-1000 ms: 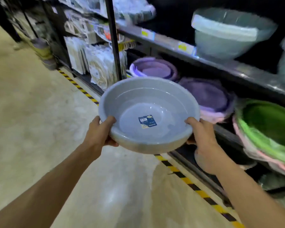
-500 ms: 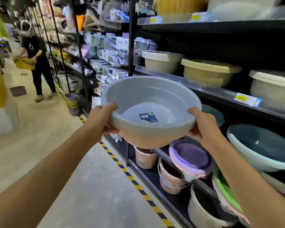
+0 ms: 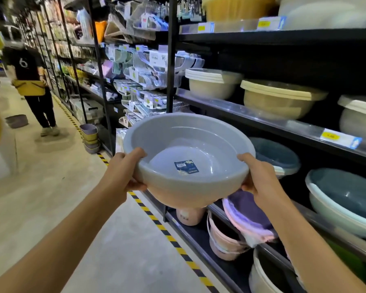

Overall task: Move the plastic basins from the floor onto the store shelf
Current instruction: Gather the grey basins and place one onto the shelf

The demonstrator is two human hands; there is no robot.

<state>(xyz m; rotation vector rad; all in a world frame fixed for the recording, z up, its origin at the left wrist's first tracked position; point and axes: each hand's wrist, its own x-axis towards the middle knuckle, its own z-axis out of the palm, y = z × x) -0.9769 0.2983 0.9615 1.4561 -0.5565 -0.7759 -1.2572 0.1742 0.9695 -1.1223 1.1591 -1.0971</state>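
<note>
Basin (image 3: 188, 159), grey plastic with a blue label on its floor, is hanging at the centre of the frame, clear of the floor and in front of the dark shelving (image 3: 283, 127) that is filling the right half. Left hand (image 3: 123, 172) is gripping the near-left rim, thumb lying over the lip and fingers curling under the wall; right hand (image 3: 260, 182) is gripping the near-right rim in the same way. Likely hazards: the far rim is sitting just in front of the shelf edge with its clear price strip (image 3: 338, 138), so a low approach is risking a knock that could twist the bowl out of the two rim grips. The slot at right centre is already holding a dark blue basin (image 3: 277, 153) and a teal basin (image 3: 347, 193), so a careless entry is risking a shove against them. A second person (image 3: 33, 81) is standing at upper left, well apart
</note>
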